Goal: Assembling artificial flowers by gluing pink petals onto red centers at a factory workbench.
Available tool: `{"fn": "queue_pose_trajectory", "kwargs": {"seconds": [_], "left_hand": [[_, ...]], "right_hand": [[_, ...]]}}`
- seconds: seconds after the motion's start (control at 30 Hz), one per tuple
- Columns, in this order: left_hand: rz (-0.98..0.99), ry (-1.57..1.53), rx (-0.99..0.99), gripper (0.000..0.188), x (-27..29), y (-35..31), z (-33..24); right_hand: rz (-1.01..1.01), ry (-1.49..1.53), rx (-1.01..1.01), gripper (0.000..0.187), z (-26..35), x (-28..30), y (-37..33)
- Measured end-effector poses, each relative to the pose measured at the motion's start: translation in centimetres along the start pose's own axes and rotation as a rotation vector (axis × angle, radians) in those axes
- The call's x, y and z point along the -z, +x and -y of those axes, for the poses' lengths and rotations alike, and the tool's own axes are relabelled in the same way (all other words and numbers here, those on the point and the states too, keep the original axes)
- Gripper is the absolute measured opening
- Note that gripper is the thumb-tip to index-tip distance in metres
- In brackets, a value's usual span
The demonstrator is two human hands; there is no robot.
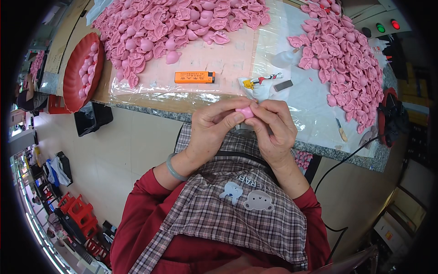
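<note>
Out on the far left, red plastic stools (81, 212) stand on the floor, and above them in view a red scalloped dish (70, 84) holds small pink pieces (87, 75), with a black bin (93, 119) just below it. Across to the table (358, 157), and there's a big heap of pink moulded parts (182, 23), some rounded, some hollow with wavy rims! Nearer the person lies an orange lighter (191, 77), flat on the covered surface. Now the left hand (211, 124), a pale bangle (172, 166) at its wrist: thumb and index finger pinch the left side of one pink piece (246, 112), the others curled in behind. That piece sits right between the two hands, at the near edge of the table, in front of a checked apron (232, 214). In from the other side comes the right hand (276, 132), thumb and index finger pinching its right side; how tightly, I can't tell! Just beyond lies a white bundle with a colourful print (260, 86), a dark grey block (283, 85) beside it. Further right, a second pink heap (340, 68) spreads wide, a slim tool with a tan handle (341, 131) near its lower edge, and a black cable (337, 165) hangs below
</note>
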State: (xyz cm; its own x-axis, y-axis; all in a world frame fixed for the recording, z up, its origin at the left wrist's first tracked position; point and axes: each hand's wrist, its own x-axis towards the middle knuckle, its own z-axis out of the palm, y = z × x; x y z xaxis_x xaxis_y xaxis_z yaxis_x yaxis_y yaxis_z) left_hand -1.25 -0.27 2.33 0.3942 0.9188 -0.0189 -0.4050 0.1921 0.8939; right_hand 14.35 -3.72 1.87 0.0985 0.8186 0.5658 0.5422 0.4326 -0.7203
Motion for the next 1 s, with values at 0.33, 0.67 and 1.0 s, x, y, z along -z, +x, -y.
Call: {"fn": "queue_pose_trajectory", "kwargs": {"seconds": [0.33, 0.67, 1.0], "left_hand": [[0.087, -0.541, 0.314, 0.035, 0.5, 0.5, 0.4], [0.13, -0.521, 0.281, 0.037, 0.5, 0.5, 0.6], [0.112, -0.436, 0.28, 0.034, 0.1, 0.1, 0.3]], "right_hand": [[-0.037, 0.133, -0.195, 0.035, 1.3, -0.1, 0.6], [-0.072, 0.049, -0.118, 0.036, 1.2, -0.1, 0.6], [-0.098, 0.036, -0.039, 0.03, 1.4, -0.1, 0.5]]}}
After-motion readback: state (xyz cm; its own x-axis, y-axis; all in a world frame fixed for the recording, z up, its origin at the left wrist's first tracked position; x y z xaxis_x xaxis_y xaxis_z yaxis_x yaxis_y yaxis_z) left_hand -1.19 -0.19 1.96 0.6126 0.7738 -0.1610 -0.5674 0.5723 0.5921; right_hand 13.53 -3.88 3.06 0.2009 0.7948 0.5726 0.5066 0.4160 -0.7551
